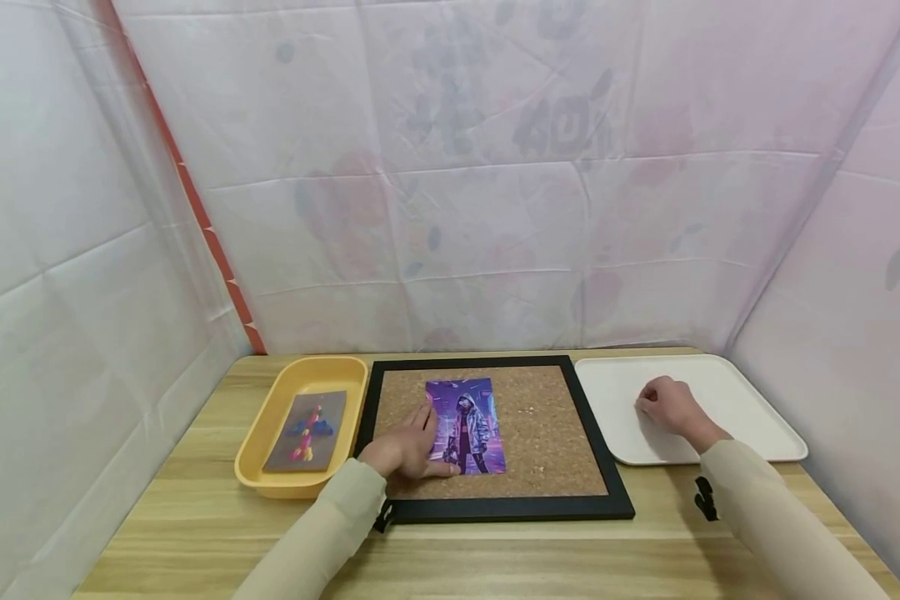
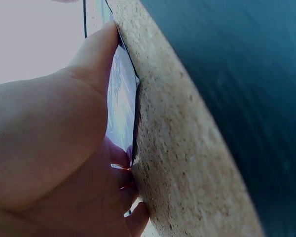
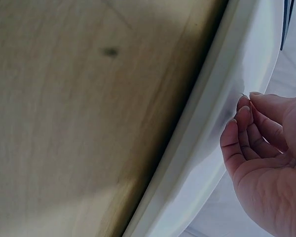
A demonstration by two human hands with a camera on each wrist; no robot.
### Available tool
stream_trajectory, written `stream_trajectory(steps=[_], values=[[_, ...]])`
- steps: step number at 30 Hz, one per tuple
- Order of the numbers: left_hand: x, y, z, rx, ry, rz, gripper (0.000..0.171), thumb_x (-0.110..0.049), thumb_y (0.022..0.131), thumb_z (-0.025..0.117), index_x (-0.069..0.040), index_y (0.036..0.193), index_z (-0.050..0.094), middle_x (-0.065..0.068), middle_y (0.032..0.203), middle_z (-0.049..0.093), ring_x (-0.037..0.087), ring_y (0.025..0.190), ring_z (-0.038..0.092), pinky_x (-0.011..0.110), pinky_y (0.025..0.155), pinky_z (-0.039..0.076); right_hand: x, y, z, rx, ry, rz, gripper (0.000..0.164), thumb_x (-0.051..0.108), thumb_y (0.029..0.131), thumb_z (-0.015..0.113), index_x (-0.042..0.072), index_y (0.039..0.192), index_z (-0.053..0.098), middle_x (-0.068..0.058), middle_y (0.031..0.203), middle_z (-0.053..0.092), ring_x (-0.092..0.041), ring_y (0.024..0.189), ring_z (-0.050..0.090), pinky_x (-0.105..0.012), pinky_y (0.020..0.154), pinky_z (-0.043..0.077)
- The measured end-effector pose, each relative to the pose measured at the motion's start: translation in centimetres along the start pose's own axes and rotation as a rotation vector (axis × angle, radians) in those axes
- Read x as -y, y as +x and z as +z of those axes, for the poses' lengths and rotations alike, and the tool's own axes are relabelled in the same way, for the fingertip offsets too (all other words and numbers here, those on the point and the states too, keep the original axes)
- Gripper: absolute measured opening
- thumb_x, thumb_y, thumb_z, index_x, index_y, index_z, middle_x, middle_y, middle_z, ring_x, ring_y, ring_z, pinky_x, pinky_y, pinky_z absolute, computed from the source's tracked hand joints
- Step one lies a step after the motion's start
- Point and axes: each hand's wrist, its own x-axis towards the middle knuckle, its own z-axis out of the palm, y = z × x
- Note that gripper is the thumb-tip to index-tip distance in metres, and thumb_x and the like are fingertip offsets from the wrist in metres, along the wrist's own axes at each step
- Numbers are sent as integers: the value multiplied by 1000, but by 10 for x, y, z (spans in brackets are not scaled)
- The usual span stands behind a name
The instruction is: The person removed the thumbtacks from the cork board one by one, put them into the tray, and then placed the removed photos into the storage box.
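Observation:
On the cork board (image 1: 555,433) with a black frame lies a purple picture print (image 1: 468,433) of a hooded figure in a jacket. My left hand (image 1: 412,446) rests on its left side, fingers extended along the edge and thumb at the lower edge. In the left wrist view the print (image 2: 122,98) shows edge-on under the thumb, slightly raised at a corner. My right hand (image 1: 675,408) is above the white tray (image 1: 607,383). Its thumb and index fingertips meet in the right wrist view, around a tiny thin item (image 3: 242,94), too small to identify; the other fingers are curled.
A yellow tray (image 1: 251,450) stands left of the board, holding a grey picture card (image 1: 330,408) with a colourful design. Small pale marks (image 1: 528,410) dot the cork. The wooden table (image 1: 495,558) is enclosed by pale patterned sheets (image 1: 495,225) at the back and sides.

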Motion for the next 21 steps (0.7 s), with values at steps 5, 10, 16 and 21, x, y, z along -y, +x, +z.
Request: stream_trajectory(steps=[5,10,16,21], values=[[0,0,0,3,0,-1,108,-68,92,61,1,162,17,17,171,8,33,158,11,45,126,21,-2,-2,-2,-11,1,-8,15,1,93,65,-12,91,71,-16,81,69,-26,74,60,-36,65,49],[0,0,-1,4,-4,-3,108,-68,92,62,1,162,17,17,171,8,33,158,11,45,125,21,-3,-3,-5,-20,-1,-17,14,2,93,66,-9,87,73,-14,81,71,-25,73,61,-36,64,50],[-1,0,-2,6,-6,-4,108,-68,92,62,1,162,17,17,171,8,33,158,11,45,125,21,-3,-3,-11,14,-7,-26,14,3,91,67,-8,86,74,-13,79,71,-20,69,60,-34,60,49],[0,0,0,6,-4,-4,108,-68,92,62,1,162,17,17,171,8,33,158,11,45,125,21,1,-5,-16,49,15,-7,14,2,90,65,-8,84,74,-6,71,68,-19,64,57,-33,57,49]])
